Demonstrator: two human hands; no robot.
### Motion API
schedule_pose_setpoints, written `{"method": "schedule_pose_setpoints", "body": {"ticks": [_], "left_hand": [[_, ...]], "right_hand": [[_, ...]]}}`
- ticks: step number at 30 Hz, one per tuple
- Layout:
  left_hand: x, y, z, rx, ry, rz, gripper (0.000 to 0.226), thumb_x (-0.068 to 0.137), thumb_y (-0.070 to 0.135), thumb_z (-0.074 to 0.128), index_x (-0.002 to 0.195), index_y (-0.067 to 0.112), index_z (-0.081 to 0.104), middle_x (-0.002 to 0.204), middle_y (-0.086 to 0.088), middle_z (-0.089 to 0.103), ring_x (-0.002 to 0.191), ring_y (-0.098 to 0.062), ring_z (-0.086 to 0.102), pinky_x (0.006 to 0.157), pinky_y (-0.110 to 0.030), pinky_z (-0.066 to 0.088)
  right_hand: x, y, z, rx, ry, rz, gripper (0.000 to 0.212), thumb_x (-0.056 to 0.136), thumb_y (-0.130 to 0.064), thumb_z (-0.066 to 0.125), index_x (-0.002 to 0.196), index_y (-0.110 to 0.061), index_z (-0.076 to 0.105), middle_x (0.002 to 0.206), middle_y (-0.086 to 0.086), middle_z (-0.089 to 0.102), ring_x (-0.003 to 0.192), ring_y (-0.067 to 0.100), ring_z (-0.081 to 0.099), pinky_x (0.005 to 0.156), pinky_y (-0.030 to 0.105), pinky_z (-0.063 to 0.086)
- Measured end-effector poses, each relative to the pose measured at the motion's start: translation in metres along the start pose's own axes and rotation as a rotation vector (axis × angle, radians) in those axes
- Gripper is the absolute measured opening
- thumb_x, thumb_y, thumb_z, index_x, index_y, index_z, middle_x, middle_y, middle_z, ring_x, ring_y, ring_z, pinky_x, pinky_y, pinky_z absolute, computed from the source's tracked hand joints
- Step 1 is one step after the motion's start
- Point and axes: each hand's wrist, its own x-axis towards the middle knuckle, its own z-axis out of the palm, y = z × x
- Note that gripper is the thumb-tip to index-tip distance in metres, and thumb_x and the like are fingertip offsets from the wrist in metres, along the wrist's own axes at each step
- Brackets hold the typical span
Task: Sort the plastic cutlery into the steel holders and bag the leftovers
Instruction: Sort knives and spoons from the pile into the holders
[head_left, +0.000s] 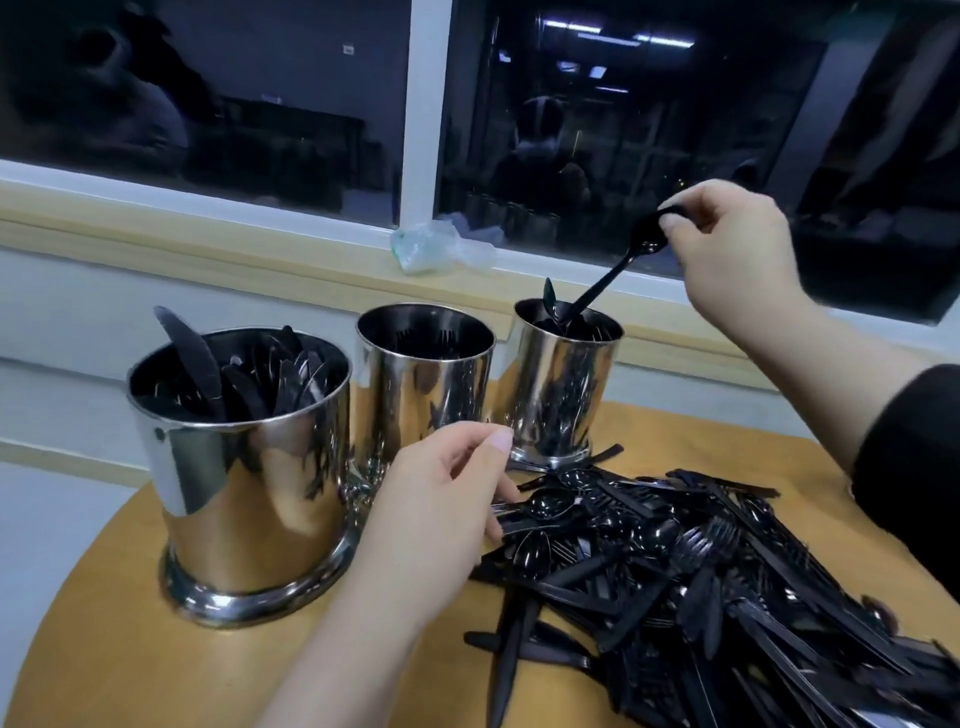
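Round wooden table (130, 597) bearing three steel holders (244, 467) (side by side) and heaped black cutlery (701, 571).

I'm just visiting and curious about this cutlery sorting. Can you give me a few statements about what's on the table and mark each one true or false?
1. Three steel holders stand on the table. True: a left holder, a middle holder and a right holder.
2. The right hand holds a fork. False: it pinches a black spoon by its bowl, handle down in the right holder.
3. The left holder has knives in it. True.
4. The pile of cutlery is white. False: it is black.
5. The left hand lifts a knife high. False: it reaches into the pile, low on the table.
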Motion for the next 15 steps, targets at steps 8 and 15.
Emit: {"method": "schedule_pose_setpoints", "body": {"ticks": [8, 15], "left_hand": [[0.01, -0.014, 0.005, 0.124, -0.005, -0.023, 0.021, 0.104, 0.041, 0.051, 0.095, 0.04, 0.071, 0.08, 0.009, 0.071, 0.051, -0.003, 0.057, 0.056, -0.021, 0.051], [0.012, -0.033, 0.013, 0.389, -0.014, -0.02, 0.016, 0.103, 0.041, 0.054, 0.104, 0.04, 0.071, 0.083, 0.018, 0.071, 0.067, -0.004, 0.063, 0.056, -0.026, 0.046]], "right_hand": [[-0.001, 0.018, 0.053, -0.314, -0.412, -0.053, 0.043, 0.1, -0.035, 0.06, 0.14, -0.019, 0.059, 0.131, 0.002, 0.063, 0.118, 0.026, 0.056, 0.094, 0.033, 0.04], [-0.092, 0.019, 0.011, -0.045, -0.381, -0.055, 0.011, 0.1, -0.037, 0.059, 0.099, -0.034, 0.069, 0.089, -0.019, 0.063, 0.079, -0.001, 0.055, 0.065, 0.012, 0.038]]}}
